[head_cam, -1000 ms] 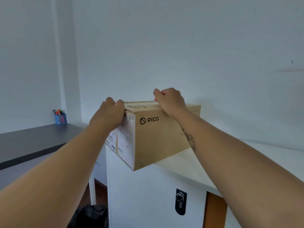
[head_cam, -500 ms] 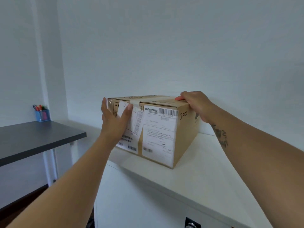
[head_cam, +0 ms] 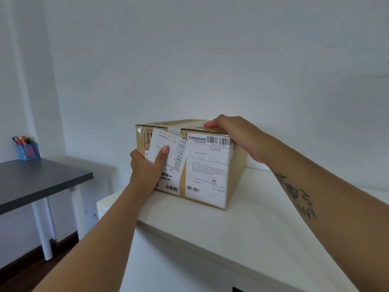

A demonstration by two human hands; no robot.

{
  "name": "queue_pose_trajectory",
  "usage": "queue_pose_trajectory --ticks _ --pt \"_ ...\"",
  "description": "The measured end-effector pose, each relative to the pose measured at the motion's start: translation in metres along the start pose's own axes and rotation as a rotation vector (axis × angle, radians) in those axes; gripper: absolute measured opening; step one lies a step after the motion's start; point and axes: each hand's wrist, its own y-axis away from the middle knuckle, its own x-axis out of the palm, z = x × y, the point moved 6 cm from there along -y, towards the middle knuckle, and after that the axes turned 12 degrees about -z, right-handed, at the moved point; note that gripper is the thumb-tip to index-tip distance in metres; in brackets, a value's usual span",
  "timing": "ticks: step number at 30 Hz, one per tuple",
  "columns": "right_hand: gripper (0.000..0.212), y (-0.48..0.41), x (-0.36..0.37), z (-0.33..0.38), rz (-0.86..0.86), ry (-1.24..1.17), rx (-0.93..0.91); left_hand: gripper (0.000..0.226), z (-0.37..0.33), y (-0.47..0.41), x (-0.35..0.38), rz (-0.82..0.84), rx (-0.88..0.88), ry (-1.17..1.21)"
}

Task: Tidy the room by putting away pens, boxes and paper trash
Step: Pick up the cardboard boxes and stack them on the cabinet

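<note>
A brown cardboard box with white shipping labels rests on top of a white cabinet, close to the wall. My left hand presses flat against the box's labelled front face near its left corner. My right hand lies over the box's top right edge, fingers on the lid. A blue pen holder with several pens stands at the back of the dark desk on the left.
A dark grey desk on white legs stands left of the cabinet, with a gap of floor between them. White walls close in behind the box and the desk. The cabinet top runs on to the right.
The box turned from overhanging the cabinet's corner to sitting fully on top, label side facing me. My left hand shifted from its top edge to its front face.
</note>
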Motion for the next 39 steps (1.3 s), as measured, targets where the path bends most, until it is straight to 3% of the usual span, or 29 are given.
queue_pose_trajectory --ticks 3,5,7,12,17,19,22,26,30,39 --pt "0.037 0.008 0.006 -0.009 -0.276 -0.286 -0.191 0.095 0.001 -0.001 0.002 -0.006 0.017 0.001" --pt "0.035 0.024 0.013 -0.018 -0.447 -0.237 -0.471 0.094 0.002 -0.002 0.004 0.001 0.024 -0.009" --pt "0.035 0.033 0.020 -0.026 -0.513 -0.156 -0.607 0.095 0.003 -0.003 0.003 -0.001 0.023 -0.015" --pt "0.034 0.031 0.020 -0.030 -0.515 -0.124 -0.553 0.097 0.002 -0.001 0.004 -0.009 -0.007 -0.013" --pt "0.050 0.045 0.009 -0.022 -0.536 0.046 -0.471 0.130 -0.012 0.002 -0.021 0.086 -0.051 -0.113" --pt "0.056 0.057 0.000 -0.005 -0.597 0.187 -0.529 0.125 -0.023 -0.001 -0.052 0.070 0.011 -0.213" --pt "0.051 0.075 0.008 0.040 -0.687 0.433 -0.798 0.095 -0.035 -0.005 -0.117 -0.018 0.144 -0.374" --pt "0.043 0.083 0.068 0.091 -0.581 0.644 -0.928 0.078 -0.034 0.001 -0.214 -0.093 0.188 -0.575" --pt "0.043 0.108 0.161 0.138 -0.390 0.498 -0.941 0.072 -0.022 0.024 -0.336 -0.177 0.138 -0.810" --pt "0.058 0.243 0.381 0.217 0.163 0.299 -0.944 0.063 0.011 0.152 -0.590 -0.422 -0.149 -0.984"
